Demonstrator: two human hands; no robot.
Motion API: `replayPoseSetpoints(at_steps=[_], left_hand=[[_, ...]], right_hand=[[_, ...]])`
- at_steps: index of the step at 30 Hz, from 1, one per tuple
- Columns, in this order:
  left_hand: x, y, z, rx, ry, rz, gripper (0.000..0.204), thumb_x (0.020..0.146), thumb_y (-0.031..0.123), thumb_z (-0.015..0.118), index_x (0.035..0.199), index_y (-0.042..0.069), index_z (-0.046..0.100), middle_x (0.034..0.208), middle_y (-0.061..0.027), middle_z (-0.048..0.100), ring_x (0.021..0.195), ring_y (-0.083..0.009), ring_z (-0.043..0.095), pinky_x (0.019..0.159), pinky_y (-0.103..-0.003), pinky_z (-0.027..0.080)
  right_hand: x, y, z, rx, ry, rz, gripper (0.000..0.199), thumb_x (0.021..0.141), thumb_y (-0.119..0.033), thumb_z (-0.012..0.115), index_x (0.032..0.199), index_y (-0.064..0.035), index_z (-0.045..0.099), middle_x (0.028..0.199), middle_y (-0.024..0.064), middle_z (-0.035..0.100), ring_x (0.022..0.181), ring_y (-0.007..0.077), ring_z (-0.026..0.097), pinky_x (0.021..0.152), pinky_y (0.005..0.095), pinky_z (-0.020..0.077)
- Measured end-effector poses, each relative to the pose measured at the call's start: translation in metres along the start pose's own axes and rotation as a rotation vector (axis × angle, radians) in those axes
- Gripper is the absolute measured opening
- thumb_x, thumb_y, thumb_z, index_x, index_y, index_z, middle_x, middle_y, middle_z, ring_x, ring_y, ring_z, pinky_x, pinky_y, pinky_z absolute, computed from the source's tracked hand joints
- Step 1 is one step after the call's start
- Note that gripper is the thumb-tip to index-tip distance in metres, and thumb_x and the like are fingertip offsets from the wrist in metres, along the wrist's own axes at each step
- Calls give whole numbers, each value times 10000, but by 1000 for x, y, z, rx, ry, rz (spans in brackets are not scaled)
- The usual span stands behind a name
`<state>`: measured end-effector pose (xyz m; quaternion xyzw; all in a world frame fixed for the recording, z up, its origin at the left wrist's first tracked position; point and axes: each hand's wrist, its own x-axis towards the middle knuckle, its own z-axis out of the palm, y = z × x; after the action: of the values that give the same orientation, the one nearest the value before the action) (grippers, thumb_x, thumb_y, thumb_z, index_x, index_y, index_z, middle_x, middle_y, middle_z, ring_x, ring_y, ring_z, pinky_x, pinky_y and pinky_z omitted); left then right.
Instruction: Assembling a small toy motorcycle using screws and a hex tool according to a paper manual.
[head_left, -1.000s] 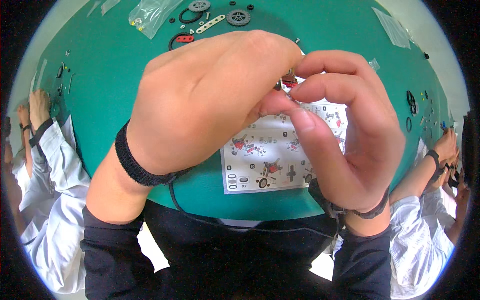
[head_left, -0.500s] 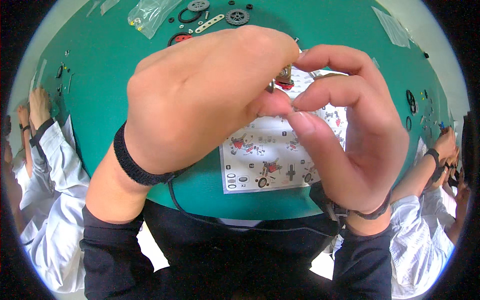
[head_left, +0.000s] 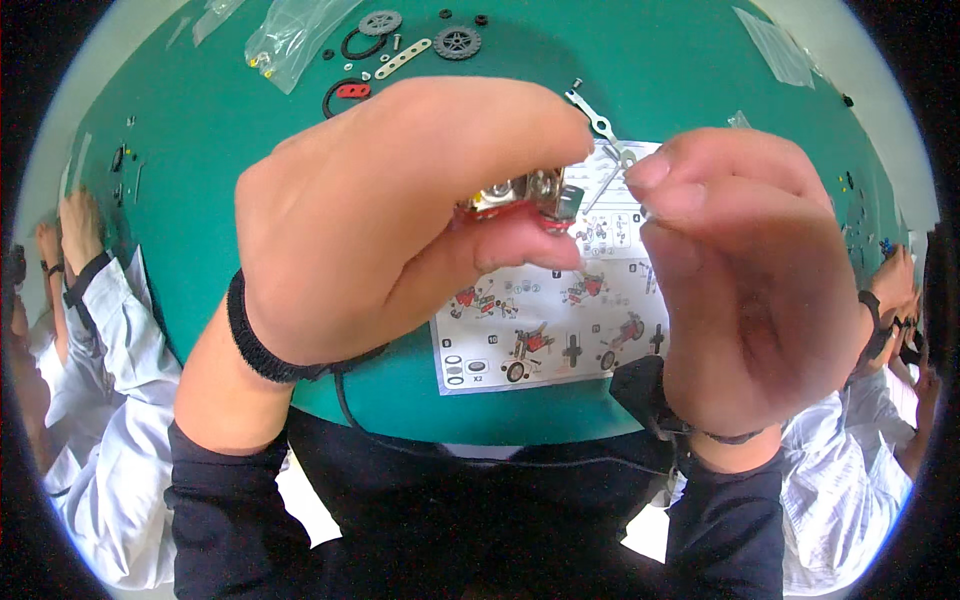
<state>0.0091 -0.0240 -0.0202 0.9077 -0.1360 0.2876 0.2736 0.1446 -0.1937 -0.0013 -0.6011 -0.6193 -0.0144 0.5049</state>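
My left hand [head_left: 360, 210] is closed around a small model assembly [head_left: 545, 192] of red and silvery metal parts, held above the table. Most of that piece is hidden in my palm; its end shows between thumb and forefinger. To its right, apart from it, my right hand [head_left: 760, 270] pinches its thumb and fingertips together. A tiny pale bit shows at the fingertips, too small to name. Below both hands lies a printed instruction sheet [head_left: 530, 285] with pictures of a motorbike model. Flat metal spanners [head_left: 601, 126] lie at the sheet's far edge, partly behind my right fingers.
Beyond my left hand lie grey toothed wheels [head_left: 457, 42], a pale perforated strip [head_left: 403, 59], a red perforated piece [head_left: 353, 91], black rings and a plastic bag [head_left: 290, 45]. Another bag [head_left: 775, 48] is at the far right. Other people's hands [head_left: 82, 222] work at both sides of the green table [head_left: 230, 130].
My hands have drawn apart: the right has moved right, off the assembly, its fingers still pinched. The left has shifted slightly left, and more of the red and metal piece shows.
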Motion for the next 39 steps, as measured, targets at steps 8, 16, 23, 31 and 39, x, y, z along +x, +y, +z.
replayPoseSetpoints(at_steps=[8, 16, 23, 31, 39], left_hand=[[-3, 2, 7, -113, 28, -36, 541, 777, 221, 781, 1198, 57, 484, 1044, -269, 661, 941, -409, 674, 796, -469, 553], [-2, 2, 9, -186, 39, -21, 580, 743, 225, 806, 1207, 64, 498, 1036, -275, 663, 940, -434, 667, 822, -510, 535], [-1, 2, 8, -190, 37, -38, 531, 793, 265, 768, 1196, 61, 489, 1059, -284, 656, 968, -428, 664, 839, -494, 535], [-2, 3, 8, -162, 8, -40, 429, 891, 300, 672, 1178, 51, 475, 1087, -304, 643, 998, -429, 657, 860, -497, 528], [-5, 0, 8, -172, 44, -16, 435, 875, 225, 705, 1197, 49, 471, 1171, -331, 602, 983, -381, 668, 803, -441, 556]], right_hand=[[-7, 9, -2, 151, -5, -48, 259, 713, 173, 672, 910, 23, 593, 883, 182, 643, 798, 263, 650, 741, 359, 529], [-20, 18, 7, 170, 113, -114, 201, 736, 142, 700, 872, 34, 599, 899, 192, 677, 808, 280, 665, 740, 370, 544], [-10, 0, -4, -14, -16, -38, 181, 755, 146, 673, 893, 49, 609, 912, 193, 671, 818, 279, 659, 743, 371, 540], [-18, 20, 5, 171, 40, -139, 168, 759, 146, 653, 912, 77, 635, 929, 199, 667, 809, 291, 659, 734, 378, 542], [-11, -8, -10, -264, -219, 47, 187, 760, 134, 665, 927, 60, 622, 938, 202, 672, 840, 294, 664, 761, 396, 541]])
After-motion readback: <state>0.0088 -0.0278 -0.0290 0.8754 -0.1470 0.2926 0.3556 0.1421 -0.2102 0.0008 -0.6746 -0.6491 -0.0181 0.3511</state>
